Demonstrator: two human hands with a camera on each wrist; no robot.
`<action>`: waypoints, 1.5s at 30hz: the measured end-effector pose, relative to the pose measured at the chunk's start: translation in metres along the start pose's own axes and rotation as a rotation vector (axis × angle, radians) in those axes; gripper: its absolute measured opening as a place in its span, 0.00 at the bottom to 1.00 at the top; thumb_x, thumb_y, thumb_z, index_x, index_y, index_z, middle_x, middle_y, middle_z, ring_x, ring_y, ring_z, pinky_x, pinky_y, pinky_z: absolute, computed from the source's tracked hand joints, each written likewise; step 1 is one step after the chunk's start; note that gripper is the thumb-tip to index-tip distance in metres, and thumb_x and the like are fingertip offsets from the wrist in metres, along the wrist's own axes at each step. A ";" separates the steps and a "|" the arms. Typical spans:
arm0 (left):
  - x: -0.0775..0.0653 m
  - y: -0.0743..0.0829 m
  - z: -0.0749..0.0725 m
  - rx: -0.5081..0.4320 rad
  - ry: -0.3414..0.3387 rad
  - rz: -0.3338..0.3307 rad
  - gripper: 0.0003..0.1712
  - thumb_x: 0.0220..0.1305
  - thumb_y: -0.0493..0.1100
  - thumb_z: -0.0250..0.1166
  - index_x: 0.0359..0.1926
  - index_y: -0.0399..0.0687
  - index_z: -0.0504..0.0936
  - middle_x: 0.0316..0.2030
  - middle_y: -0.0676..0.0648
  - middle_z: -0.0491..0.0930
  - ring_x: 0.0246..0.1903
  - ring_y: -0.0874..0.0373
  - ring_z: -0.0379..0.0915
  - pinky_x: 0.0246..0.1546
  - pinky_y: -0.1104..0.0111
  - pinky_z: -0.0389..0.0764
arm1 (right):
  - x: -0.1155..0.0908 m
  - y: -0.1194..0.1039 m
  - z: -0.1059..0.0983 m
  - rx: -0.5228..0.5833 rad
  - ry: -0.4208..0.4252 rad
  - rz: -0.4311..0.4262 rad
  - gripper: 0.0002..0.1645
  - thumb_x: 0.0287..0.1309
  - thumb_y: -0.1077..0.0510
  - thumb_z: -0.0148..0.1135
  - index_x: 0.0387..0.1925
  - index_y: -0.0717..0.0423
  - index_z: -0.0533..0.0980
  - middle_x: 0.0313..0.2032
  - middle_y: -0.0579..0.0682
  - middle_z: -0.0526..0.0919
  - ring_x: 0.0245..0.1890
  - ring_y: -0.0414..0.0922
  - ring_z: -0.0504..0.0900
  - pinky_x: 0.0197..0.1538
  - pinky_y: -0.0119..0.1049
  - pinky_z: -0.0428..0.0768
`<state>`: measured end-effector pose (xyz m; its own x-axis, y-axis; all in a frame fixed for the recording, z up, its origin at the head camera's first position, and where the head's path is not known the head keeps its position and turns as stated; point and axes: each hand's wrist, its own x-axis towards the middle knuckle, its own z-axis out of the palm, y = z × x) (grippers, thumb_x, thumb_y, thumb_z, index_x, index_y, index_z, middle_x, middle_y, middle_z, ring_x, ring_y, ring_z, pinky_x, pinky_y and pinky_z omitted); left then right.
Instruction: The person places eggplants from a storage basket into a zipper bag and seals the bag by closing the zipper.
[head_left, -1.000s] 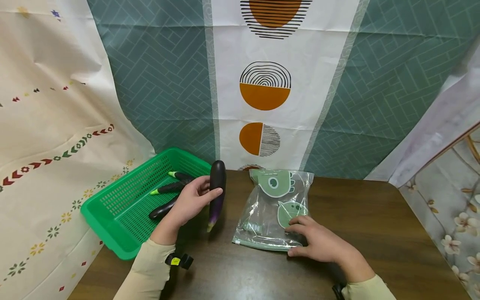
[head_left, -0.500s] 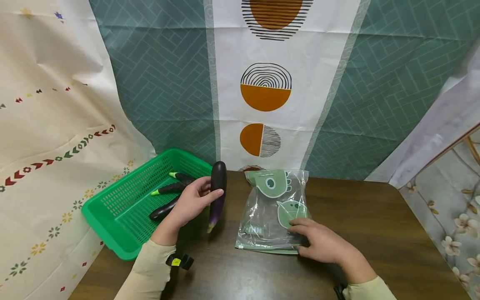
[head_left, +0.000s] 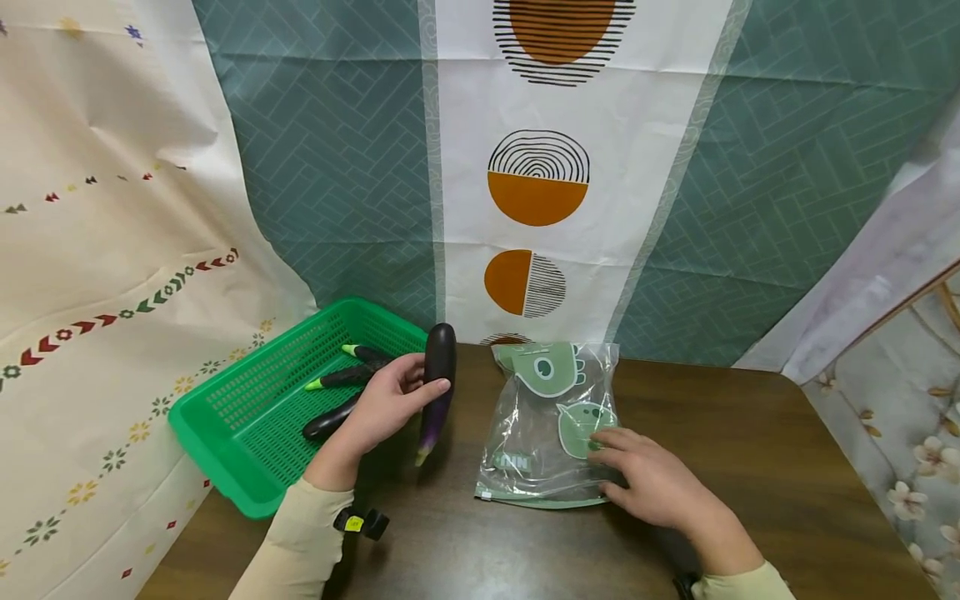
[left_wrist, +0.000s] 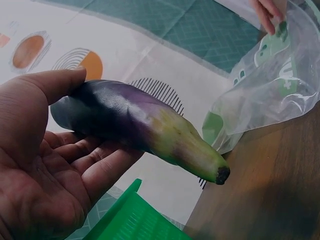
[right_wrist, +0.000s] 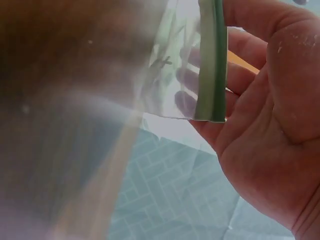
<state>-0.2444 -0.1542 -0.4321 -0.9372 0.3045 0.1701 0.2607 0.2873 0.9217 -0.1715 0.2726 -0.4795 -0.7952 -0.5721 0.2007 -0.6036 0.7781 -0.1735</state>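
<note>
My left hand (head_left: 392, 398) holds a dark purple eggplant (head_left: 441, 358) between thumb and fingers, just right of the green basket. In the left wrist view the green-yellow stem end of the eggplant (left_wrist: 185, 145) points down and to the right. My right hand (head_left: 648, 475) rests loosely at the lower right of a clear zip bag (head_left: 517, 433) with green dinosaur prints. In the right wrist view the fingers of the right hand (right_wrist: 245, 85) show partly through the clear plastic, beside the green zip strip (right_wrist: 212, 65). No eggplant shows inside the bag.
A green slotted basket (head_left: 225, 454) stands at the left with several eggplants (head_left: 341, 377) in it. Everything stands on a dark wooden table (head_left: 720, 425). A patterned curtain (head_left: 360, 192) hangs behind, and printed cloths border both sides.
The bag has shifted slightly, and its right edge lies flatter by my right hand. My right fingers have moved a little to the right. My left hand keeps the eggplant in nearly the same place.
</note>
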 end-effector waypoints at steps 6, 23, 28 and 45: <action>0.002 0.001 0.002 0.008 -0.002 0.004 0.34 0.76 0.52 0.76 0.73 0.39 0.78 0.58 0.40 0.90 0.55 0.46 0.90 0.62 0.49 0.87 | -0.001 -0.002 -0.004 -0.043 0.024 0.021 0.12 0.63 0.57 0.81 0.48 0.47 0.91 0.48 0.42 0.92 0.49 0.45 0.90 0.50 0.49 0.89; -0.001 0.006 0.001 0.079 0.006 -0.005 0.35 0.75 0.53 0.76 0.73 0.41 0.78 0.58 0.42 0.90 0.58 0.45 0.88 0.65 0.45 0.84 | 0.004 -0.006 -0.006 0.114 -0.012 0.146 0.22 0.80 0.62 0.65 0.69 0.57 0.84 0.58 0.53 0.91 0.55 0.53 0.92 0.58 0.56 0.88; -0.001 0.007 0.001 0.109 0.003 -0.006 0.34 0.75 0.53 0.76 0.72 0.41 0.79 0.58 0.43 0.90 0.59 0.44 0.87 0.65 0.43 0.83 | 0.007 -0.010 -0.005 0.159 0.066 0.181 0.22 0.81 0.61 0.64 0.71 0.56 0.83 0.61 0.53 0.90 0.58 0.55 0.91 0.60 0.58 0.87; -0.006 0.015 0.010 0.118 -0.071 0.015 0.33 0.74 0.54 0.77 0.71 0.42 0.80 0.57 0.44 0.88 0.54 0.49 0.88 0.54 0.54 0.90 | 0.011 -0.017 0.001 0.303 0.202 0.273 0.21 0.83 0.63 0.61 0.70 0.58 0.83 0.61 0.56 0.90 0.58 0.54 0.90 0.57 0.58 0.87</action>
<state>-0.2327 -0.1422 -0.4228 -0.9156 0.3713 0.1546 0.3036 0.3861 0.8711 -0.1702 0.2526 -0.4757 -0.9188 -0.2708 0.2872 -0.3864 0.7657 -0.5142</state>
